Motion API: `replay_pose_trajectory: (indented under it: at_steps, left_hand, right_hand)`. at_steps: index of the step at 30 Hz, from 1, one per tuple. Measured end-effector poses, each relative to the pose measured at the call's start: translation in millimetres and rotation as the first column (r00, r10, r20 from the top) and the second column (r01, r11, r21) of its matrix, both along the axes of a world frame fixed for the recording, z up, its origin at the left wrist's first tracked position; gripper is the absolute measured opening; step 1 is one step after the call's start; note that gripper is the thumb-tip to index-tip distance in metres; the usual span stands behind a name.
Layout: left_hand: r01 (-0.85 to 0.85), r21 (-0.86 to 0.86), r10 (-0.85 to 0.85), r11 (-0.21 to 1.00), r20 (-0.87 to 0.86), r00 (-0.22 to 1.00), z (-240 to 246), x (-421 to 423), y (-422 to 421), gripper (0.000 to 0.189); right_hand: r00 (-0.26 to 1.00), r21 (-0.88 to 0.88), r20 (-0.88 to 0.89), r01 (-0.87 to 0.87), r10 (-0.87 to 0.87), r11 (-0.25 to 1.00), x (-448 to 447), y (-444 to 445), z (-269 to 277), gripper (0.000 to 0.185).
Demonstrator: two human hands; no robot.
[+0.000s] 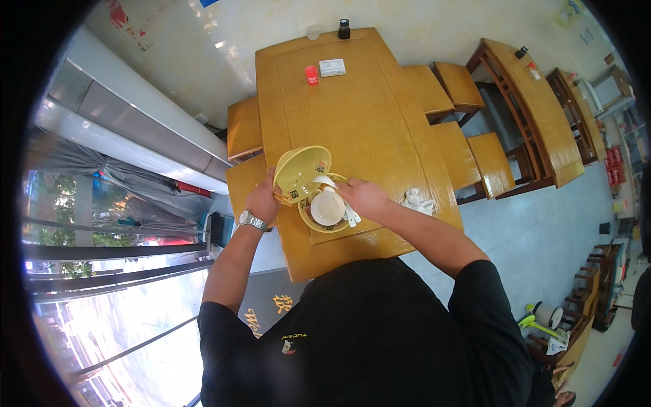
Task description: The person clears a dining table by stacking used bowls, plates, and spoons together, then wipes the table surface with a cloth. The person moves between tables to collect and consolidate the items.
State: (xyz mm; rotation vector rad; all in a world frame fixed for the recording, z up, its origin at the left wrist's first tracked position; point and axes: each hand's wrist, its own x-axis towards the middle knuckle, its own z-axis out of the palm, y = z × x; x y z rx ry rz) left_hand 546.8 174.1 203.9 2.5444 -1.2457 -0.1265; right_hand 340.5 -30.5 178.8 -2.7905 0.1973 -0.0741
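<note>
My left hand grips a yellow bowl by its side, tipped so that its inside faces right. Chopsticks lie against it near my fingers. In my right hand is a white soup spoon, its head reaching to the tilted bowl's rim. Below both hands a second yellow bowl stands on the wooden table. That lower bowl holds a small white bowl and white spoons, whose handles lean out at the right. My hands hide part of its contents.
A crumpled white tissue lies near the table's right edge. Farther back are a red container, a tissue pack, a dark bottle and a clear glass jar. Wooden stools flank the table; glass doors are at left.
</note>
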Motion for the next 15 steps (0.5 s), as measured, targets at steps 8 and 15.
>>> replay_pose_trajectory:
  at_steps: [8, 15]
  left_hand:
    - [-0.072, -0.116, 0.064, 0.991, -0.072, 0.995, -12.0, 2.9, 9.1, 0.044]
    - [-0.541, -0.100, 0.387, 0.835, -0.591, 0.708, -38.8, 20.9, 57.5, 0.026]
  right_hand:
    - [0.972, 0.486, 0.143, 0.095, -0.186, 0.869, 27.3, 25.6, -0.8, 0.020]
    - [0.813, 0.747, -0.213, 0.493, -0.543, 0.446, -30.7, -3.8, -18.3, 0.022]
